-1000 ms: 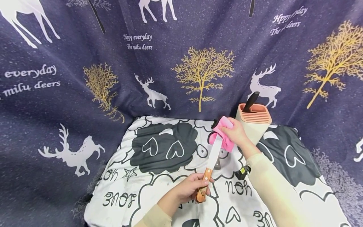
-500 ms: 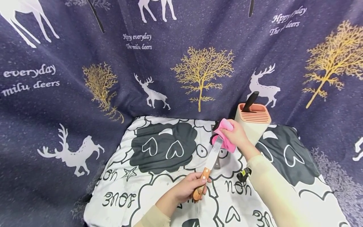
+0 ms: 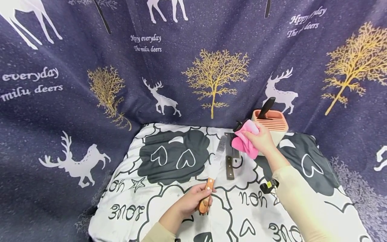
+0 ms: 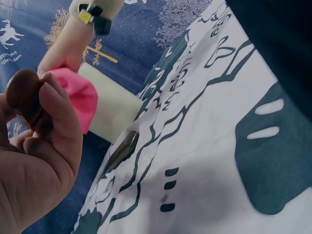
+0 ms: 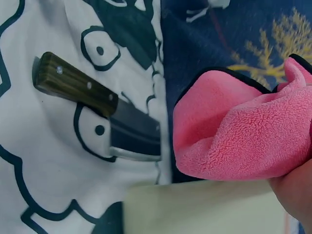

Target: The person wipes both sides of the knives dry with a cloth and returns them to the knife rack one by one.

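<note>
My left hand (image 3: 193,198) grips the orange-brown wooden handle of a long-bladed knife (image 3: 219,154), its blade angled up and away over the bedding. In the left wrist view the handle's butt (image 4: 23,90) sticks out between thumb and fingers. A bunched pink cloth (image 3: 246,139) with black edging is held in my right hand (image 3: 263,139), apart from the blade. Below and left of the cloth lies a cleaver (image 3: 230,166) with a dark riveted handle; the cloth covers part of its blade in the head view. The right wrist view shows its handle (image 5: 78,84) and broad dark blade.
A cream knife block (image 3: 278,134) with an orange slotted top stands behind my right hand, a black-handled tool (image 3: 266,107) upright in it. White bedding with black sheep drawings (image 3: 169,205) covers the surface. A dark deer-print curtain (image 3: 169,67) hangs behind.
The cloth has come off the blade and moved right with my right hand. My left hand and the knife have shifted slightly left, and more of the cleaver shows.
</note>
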Action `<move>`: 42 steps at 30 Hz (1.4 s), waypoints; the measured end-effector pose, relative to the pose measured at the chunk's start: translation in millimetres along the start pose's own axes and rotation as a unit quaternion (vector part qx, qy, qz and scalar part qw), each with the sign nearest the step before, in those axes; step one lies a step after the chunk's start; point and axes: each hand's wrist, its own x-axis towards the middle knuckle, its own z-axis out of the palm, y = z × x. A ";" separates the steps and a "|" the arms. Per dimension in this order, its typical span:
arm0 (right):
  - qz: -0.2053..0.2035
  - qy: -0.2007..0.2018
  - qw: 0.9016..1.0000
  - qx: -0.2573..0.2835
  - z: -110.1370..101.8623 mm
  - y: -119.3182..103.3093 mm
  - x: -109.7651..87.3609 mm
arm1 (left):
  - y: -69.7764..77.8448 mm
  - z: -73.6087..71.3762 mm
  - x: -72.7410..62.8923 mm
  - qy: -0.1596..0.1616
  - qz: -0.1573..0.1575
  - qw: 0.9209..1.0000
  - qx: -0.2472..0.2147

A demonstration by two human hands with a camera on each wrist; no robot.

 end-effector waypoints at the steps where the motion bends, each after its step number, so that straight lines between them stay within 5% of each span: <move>1: -0.010 -0.006 1.000 -0.004 -1.3 -4.7 -3.1 | 0.8 -1.4 0.0 0.005 0.001 1.000 -0.004; 10: -0.140 -0.081 0.986 -0.039 7.3 -48.7 -47.8 | 9.2 -5.7 8.6 0.035 0.003 0.999 0.006; 18: -0.304 -0.123 0.940 -0.095 41.9 -63.6 -83.8 | 14.3 2.3 23.0 0.068 0.007 0.997 0.022; 25: -0.351 -0.134 0.920 -0.107 69.2 -55.6 -99.5 | 22.9 8.8 32.4 0.091 0.037 0.994 0.041; 31: -0.333 -0.112 0.932 -0.093 83.0 -45.4 -104.4 | 26.5 12.9 35.0 0.105 0.046 0.993 0.029; 42: -0.266 -0.036 0.963 -0.022 95.0 -34.6 -99.2 | 28.7 15.3 37.8 0.073 0.068 0.995 0.021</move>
